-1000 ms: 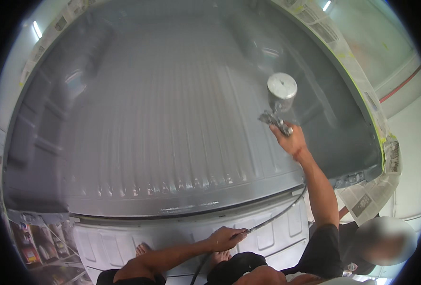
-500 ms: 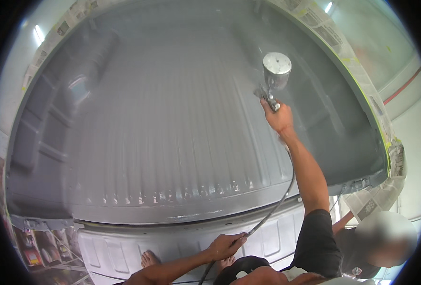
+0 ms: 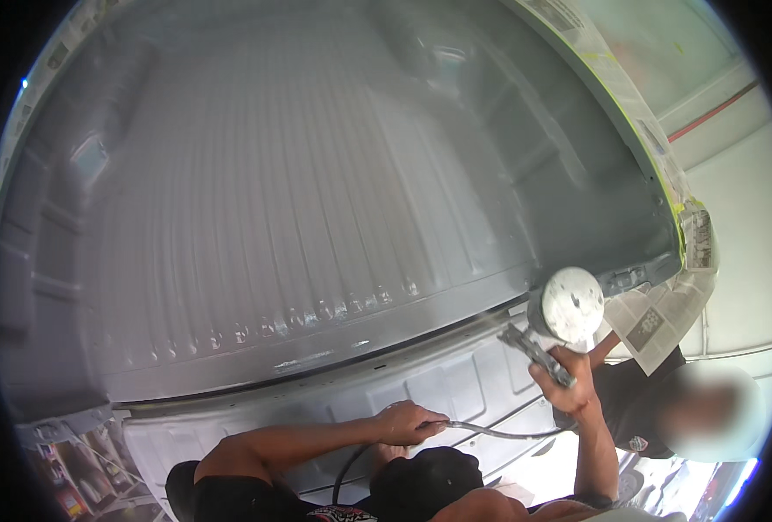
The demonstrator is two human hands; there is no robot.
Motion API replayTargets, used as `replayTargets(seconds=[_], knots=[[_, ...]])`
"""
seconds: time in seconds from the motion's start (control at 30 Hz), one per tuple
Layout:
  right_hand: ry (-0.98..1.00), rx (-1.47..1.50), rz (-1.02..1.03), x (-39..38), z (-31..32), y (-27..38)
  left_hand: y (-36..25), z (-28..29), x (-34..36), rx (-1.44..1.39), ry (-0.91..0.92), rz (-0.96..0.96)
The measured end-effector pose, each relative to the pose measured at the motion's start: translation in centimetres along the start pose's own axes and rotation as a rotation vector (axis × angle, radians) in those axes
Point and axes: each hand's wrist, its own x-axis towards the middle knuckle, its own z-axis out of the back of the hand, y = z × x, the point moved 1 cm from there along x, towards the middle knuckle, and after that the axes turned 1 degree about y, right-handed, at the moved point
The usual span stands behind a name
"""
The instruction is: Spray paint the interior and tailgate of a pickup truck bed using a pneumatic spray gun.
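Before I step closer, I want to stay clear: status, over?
Right hand gripping spray gun. Left hand holding hose. Co-worker close by, on the right.

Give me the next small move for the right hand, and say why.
Probably sweep the spray gun in the right hand leftward along the truck bed's rear edge: its nozzle end faces left near the right end of that edge, and the left hand holds the hose over the lowered tailgate, in a loose curve between the hands.
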Motion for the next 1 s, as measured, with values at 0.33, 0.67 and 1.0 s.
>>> replayTargets(seconds=[0.33,0.67,1.0], knots=[[0.03,-0.039,-0.039,6.9,0.2,-1.3,-0.9,0.4,0.9,-0.003,0.056,0.0],[-0.076,-0.098,0.015,30.2,-5.9,1.2,-1.0,3.6,-3.4,-0.172,-0.327,0.282],[-0.335,-0.031,0.094,41.8,-8.6,6.6,-3.0,6.3,-5.0,-0.214,-0.62,0.254]])
